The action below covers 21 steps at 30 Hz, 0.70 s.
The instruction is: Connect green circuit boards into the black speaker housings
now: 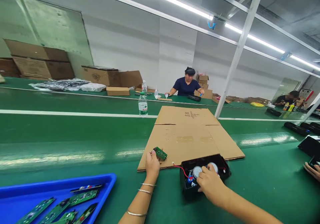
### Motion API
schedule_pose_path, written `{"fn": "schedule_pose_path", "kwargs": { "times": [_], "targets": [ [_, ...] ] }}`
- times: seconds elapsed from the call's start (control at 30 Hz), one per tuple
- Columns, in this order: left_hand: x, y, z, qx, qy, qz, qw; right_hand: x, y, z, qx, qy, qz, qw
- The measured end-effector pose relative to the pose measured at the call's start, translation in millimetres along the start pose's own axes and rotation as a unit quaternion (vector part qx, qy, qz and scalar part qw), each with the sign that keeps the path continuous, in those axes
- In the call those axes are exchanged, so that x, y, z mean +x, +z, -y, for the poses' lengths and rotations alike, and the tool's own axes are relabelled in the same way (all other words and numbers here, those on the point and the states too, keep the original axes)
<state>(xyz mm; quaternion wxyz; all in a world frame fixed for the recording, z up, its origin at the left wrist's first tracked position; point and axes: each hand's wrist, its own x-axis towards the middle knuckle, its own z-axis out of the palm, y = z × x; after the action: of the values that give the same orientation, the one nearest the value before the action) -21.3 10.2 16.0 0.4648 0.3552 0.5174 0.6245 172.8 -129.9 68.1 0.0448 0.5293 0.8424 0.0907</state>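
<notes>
My left hand (153, 165) pinches a small green circuit board (160, 153) by its left end, holding it over the near edge of a flattened cardboard sheet (172, 144). To the right, a black speaker housing (186, 188) sits open side up. Inside it are two round silver speaker parts (197, 171) and a blue component, with a red wire (178, 166) looping out over the left end. My right hand (211, 184) is closed over the near side of the housing, fingers inside near the silver parts and thumb by the near wall. The fingertips are partly hidden.
A blue tray (110, 187) with several circuit boards stands at the lower left. Beyond the cardboard are a water bottle (143, 105) and a white post (237, 57). A co-worker (188, 85) sits opposite; another person's hand (312, 170) shows at the right edge.
</notes>
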Motion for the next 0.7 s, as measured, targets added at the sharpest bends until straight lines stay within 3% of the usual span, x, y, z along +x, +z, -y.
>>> {"fn": "schedule_pose_path", "kwargs": {
  "times": [0.1, 0.2, 0.33, 0.47, 0.53, 0.67, 0.7],
  "targets": [
    [-8, -5.4, -7, -0.082, -0.066, 0.019, 0.994, -15, 2, 16, 0.013, 0.045, 0.019, 0.999],
    [-18, -13.4, -16, -0.127, -0.120, 0.027, 0.984, -14, -12, 22, 0.084, 0.098, 0.029, 0.991],
    [-27, -18.4, -32, -0.149, -0.180, 0.083, 0.969, 8, -35, 34, 0.248, 0.160, -0.055, 0.954],
    [-37, -17.1, -55, -0.158, -0.231, 0.180, 0.943, 39, -32, 44, 0.342, 0.168, -0.083, 0.921],
    [-44, -16.4, -64, -0.155, -0.246, 0.219, 0.931, 49, -26, 44, 0.453, 0.158, -0.128, 0.868],
    [-56, -14.4, -70, -0.128, -0.239, 0.256, 0.928, 53, -22, 35, 0.701, 0.128, -0.184, 0.678],
    [-59, -13.2, -69, -0.121, -0.231, 0.257, 0.931, 52, -23, 33, 0.733, 0.128, -0.182, 0.643]
  ]
}}
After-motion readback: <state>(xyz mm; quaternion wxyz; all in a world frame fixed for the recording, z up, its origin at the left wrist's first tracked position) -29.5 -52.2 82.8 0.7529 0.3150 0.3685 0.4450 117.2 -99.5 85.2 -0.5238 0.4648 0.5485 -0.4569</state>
